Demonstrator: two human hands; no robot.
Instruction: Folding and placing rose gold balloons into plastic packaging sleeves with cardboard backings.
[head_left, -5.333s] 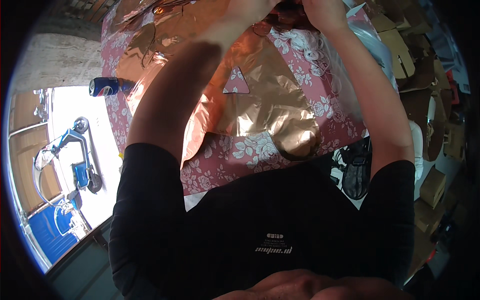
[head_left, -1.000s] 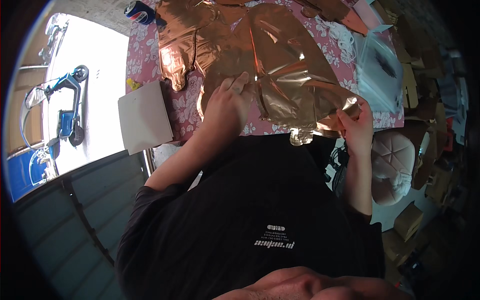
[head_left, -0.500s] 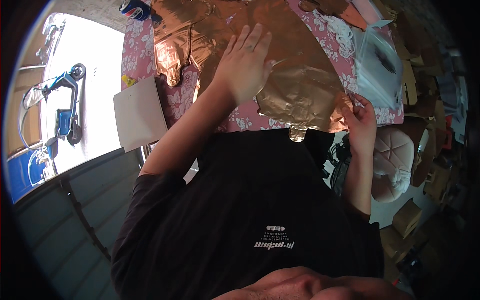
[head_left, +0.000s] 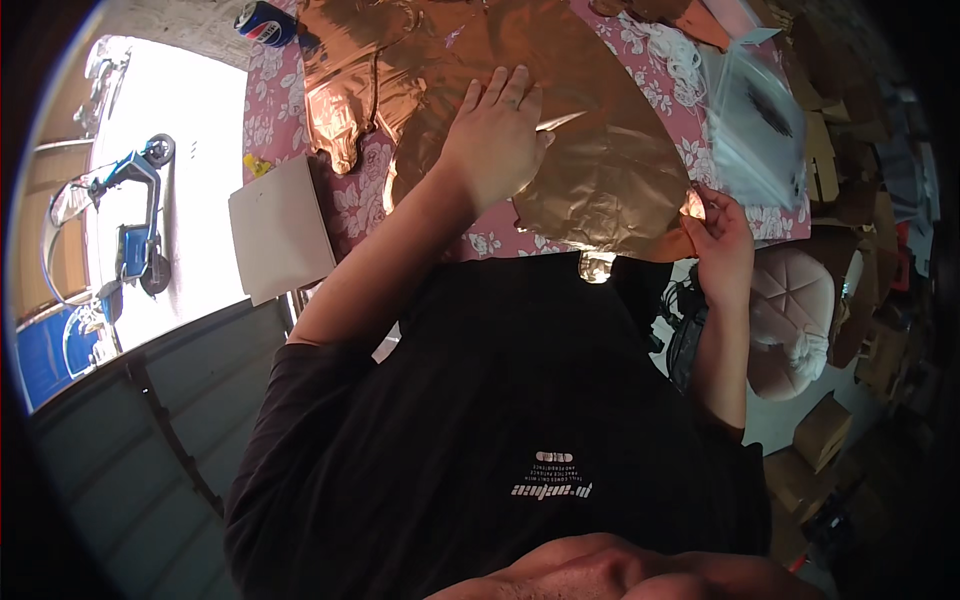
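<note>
A flat, copper-coloured foil balloon lies spread over the table, creased, with a small shiny tab hanging past the table's near edge. My left hand rests flat on its middle, fingers stretched out. At the balloon's near right corner, my right hand pinches the foil edge between thumb and fingers. A folded, crumpled end of the foil lies to the left of my left forearm.
A pink floral cloth covers the table. Around the foil are a blue can, pale card sheets, white string and a clear plastic bag. A cushioned stool stands at right, near cardboard boxes.
My left hand has slid a little toward me over the foil. My right hand stays at the corner, where the pinched foil has shifted slightly.
</note>
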